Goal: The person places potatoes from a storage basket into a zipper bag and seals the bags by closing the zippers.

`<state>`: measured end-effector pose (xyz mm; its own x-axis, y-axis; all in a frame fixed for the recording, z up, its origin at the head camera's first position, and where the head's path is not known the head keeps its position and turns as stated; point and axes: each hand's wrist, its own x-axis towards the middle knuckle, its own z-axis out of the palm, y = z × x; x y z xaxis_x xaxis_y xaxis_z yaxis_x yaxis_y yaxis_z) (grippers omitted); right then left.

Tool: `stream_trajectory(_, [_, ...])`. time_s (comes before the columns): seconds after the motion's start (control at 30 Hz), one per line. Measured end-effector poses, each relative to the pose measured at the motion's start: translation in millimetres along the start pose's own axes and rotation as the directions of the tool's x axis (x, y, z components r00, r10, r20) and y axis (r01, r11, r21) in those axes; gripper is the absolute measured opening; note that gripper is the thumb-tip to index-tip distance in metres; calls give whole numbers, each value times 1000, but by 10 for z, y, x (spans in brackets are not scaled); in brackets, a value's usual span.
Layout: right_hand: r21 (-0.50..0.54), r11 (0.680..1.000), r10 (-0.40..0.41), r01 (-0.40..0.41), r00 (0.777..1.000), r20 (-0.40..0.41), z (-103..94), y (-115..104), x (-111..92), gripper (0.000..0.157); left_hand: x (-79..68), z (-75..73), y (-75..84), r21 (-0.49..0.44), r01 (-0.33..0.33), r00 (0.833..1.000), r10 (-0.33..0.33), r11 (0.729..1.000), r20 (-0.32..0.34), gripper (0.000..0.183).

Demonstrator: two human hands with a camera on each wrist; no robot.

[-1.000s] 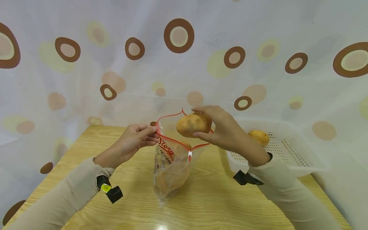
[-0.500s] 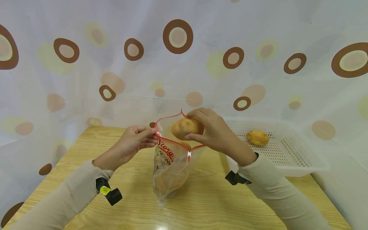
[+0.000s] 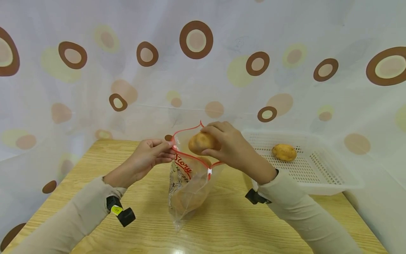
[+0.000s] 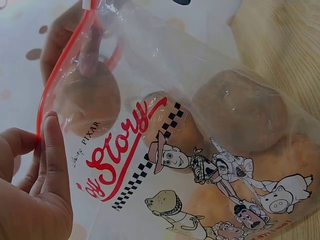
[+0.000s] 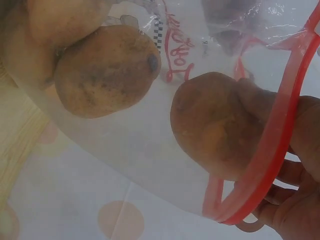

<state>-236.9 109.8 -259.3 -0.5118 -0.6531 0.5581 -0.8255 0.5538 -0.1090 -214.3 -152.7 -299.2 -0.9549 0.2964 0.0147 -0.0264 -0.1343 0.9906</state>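
A clear zip bag [image 3: 190, 190] with a red zip edge and printed cartoon figures stands on the table, its mouth spread apart. My left hand [image 3: 147, 157] pinches the left side of that red edge between thumb and fingers. My right hand [image 3: 229, 146] grips a potato [image 3: 203, 143] in the bag's mouth. In the right wrist view this held potato [image 5: 215, 125] shows inside the red edge, above another potato [image 5: 107, 72]. Several potatoes lie lower in the bag, seen through the plastic, one of them a large potato [image 4: 240, 110] in the left wrist view.
A white perforated plastic basket [image 3: 342, 176] stands to the right on the wooden table [image 3: 127, 218]. One yellowish potato [image 3: 284, 152] lies in it. A white curtain [image 3: 222, 88] with brown and yellow spots hangs behind the table.
My right hand has moved left and slightly down, bringing its potato into the bag's mouth. The potato in the basket has come fully into view. My left hand keeps its pinch.
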Motion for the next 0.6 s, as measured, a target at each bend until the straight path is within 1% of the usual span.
stream_trajectory(0.3, [-40, 999, -23, 23, 1000, -5, 14, 1, 17, 56, -4, -2, -5, 9, 1, 1000, -1, 1000, -2, 15])
stream_trajectory(0.37, [-45, 998, -38, 37, 999, -21, 10, 15, 13, 56, -6, -4, -8, 10, 1, 1000, -1, 1000, -1, 15])
stream_trajectory(0.5, [-35, 997, -69, 66, 994, -80, -30, 79, -13, 55, -4, -1, -9, 6, 1, 1000, -1, 1000, 3, 15])
stream_trajectory(0.57, [-15, 998, -57, 55, 994, -97, -75, 123, -30, 55, -2, 2, -8, 4, 2, 1000, -2, 1000, 4, 15])
stream_trajectory(0.6, [-7, 999, -37, 37, 995, -98, -102, 148, -41, 54, -3, 2, -7, 4, 3, 1000, -3, 1000, 4, 15])
